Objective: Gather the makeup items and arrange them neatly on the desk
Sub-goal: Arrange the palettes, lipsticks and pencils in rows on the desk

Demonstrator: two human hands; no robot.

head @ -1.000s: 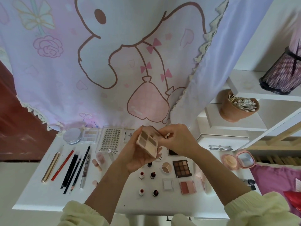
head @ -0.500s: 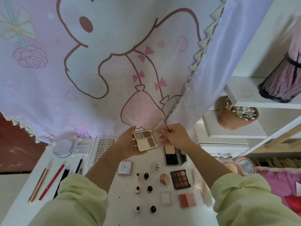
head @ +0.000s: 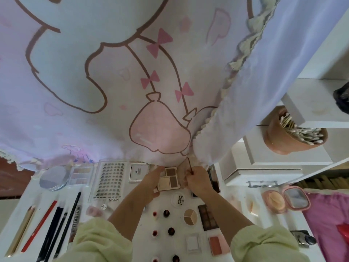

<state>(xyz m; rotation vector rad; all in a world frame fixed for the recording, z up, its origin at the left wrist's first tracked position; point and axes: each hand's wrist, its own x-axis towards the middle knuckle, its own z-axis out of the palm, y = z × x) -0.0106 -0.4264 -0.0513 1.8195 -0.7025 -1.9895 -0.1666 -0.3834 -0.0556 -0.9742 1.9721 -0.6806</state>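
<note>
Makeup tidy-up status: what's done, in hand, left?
Done: pencils lined up at left, lash tray at the back, lipsticks in rows on the desk. In hand: left hand grips the open four-pan palette, right hand pinches its lid, at the back row. Left: set it down, probably there; the pink compact lies open at far right, apart from the rows.

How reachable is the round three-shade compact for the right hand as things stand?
Probably yes, once freed: the right hand pinches the lid of the open palette, but the round three-shade compact lies uncovered close by.
</note>
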